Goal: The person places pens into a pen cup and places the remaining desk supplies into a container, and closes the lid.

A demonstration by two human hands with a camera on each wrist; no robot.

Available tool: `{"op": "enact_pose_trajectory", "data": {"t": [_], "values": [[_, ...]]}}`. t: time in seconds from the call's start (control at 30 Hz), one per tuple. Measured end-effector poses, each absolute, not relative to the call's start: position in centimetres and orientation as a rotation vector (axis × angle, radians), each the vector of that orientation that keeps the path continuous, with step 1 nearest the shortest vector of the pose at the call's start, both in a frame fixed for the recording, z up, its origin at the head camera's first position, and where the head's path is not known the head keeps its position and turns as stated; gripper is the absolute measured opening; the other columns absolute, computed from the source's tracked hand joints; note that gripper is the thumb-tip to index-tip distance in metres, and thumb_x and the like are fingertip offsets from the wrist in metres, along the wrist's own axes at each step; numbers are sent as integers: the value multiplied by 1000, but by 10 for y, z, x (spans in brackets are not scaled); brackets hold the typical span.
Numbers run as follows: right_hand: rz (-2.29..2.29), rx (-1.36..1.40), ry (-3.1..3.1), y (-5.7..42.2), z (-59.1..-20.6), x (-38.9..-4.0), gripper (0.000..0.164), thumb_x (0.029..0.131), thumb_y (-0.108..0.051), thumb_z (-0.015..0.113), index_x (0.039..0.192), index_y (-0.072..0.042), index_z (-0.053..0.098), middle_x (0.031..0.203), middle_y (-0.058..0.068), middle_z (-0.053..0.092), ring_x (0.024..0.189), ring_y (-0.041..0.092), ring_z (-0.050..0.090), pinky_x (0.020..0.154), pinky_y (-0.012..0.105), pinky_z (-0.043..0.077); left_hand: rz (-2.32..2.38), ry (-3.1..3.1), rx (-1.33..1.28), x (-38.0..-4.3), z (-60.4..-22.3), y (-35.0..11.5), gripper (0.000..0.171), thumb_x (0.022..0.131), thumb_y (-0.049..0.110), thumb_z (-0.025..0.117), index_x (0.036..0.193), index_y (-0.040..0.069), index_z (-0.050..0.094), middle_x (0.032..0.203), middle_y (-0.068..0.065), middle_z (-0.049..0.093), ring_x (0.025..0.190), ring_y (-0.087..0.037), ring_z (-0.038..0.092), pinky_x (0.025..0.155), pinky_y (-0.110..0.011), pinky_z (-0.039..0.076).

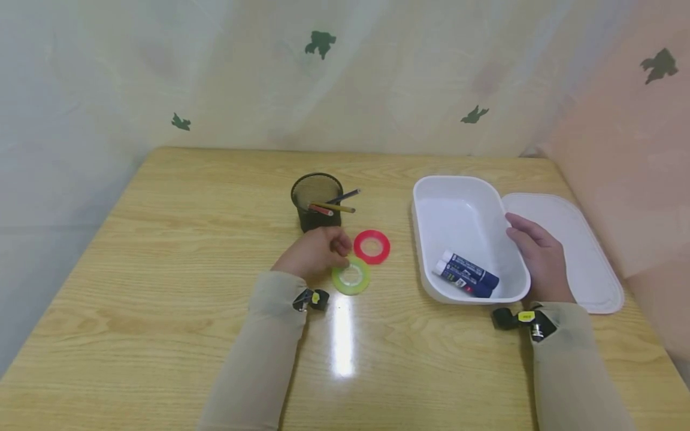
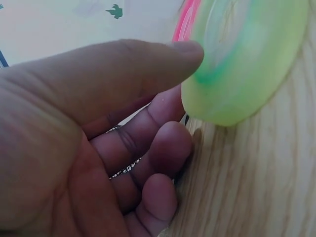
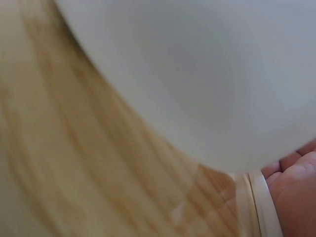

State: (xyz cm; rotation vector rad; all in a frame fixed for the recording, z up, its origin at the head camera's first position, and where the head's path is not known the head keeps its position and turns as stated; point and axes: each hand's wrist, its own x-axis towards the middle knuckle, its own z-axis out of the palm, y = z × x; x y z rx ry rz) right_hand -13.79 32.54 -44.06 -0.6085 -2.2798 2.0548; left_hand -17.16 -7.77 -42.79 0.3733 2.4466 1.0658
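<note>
- Green tape roll [image 1: 365,277]: near the table's middle, its far edge just beside the red tape roll [image 1: 385,251]. From these angles it may be tipped slightly off the wood; contact underneath is unclear.
- Left hand [image 1: 318,251]: thumb and index finger pinch the roll's edge, probably because a thin ring offers little else to take hold of. Other fingers curl loosely, without a hold.
- Mesh cup [image 1: 319,221]: just beyond the left hand, which hides part of its base; pencils [image 1: 342,208] lean out over the rim.
- White box [image 1: 453,221]: to the right, two blue tubes [image 1: 471,272] lying together at its near end.
- Right hand [image 1: 543,263]: at the box's right rim, presumably steadying it. Grip cannot be told; the right wrist view is blurred, its fingers mostly hidden.
- White lid [image 1: 571,239]: right of the box, partly covered by that hand.
</note>
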Motion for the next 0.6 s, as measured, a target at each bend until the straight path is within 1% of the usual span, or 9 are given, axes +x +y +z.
{"op": "enact_pose_trajectory", "data": {"t": [0.17, 0.47, 0.6], "values": [[2028, -625, -2309, 325, -440, -138, 55, 96, -46, 65, 147, -29, 53, 157, -8, 41, 143, 17, 39, 88, 12, 49, 1066, 2446, 343, -171, -428, -76, 26, 84, 7, 80, 106, 12, 67, 96, 0, 66, 93, -17, 61, 91, -34, 51], [2029, -619, -2312, 325, -440, -138, 54, 96, -46, 65, 147, -30, 53, 158, -8, 40, 144, 18, 39, 86, 12, 50, 1017, 2469, 354, -168, -422, -74, 26, 86, 5, 77, 109, 13, 67, 98, 1, 66, 95, -18, 60, 92, -34, 51], [2023, -622, -2319, 326, -440, -139, 55, 97, -46, 64, 147, -29, 52, 158, -8, 40, 143, 18, 40, 85, 11, 50, 1026, 2473, 378, -167, -420, -74, 27, 87, 5, 76, 112, 13, 67, 102, 1, 67, 99, -18, 60, 95, -35, 50]]}}
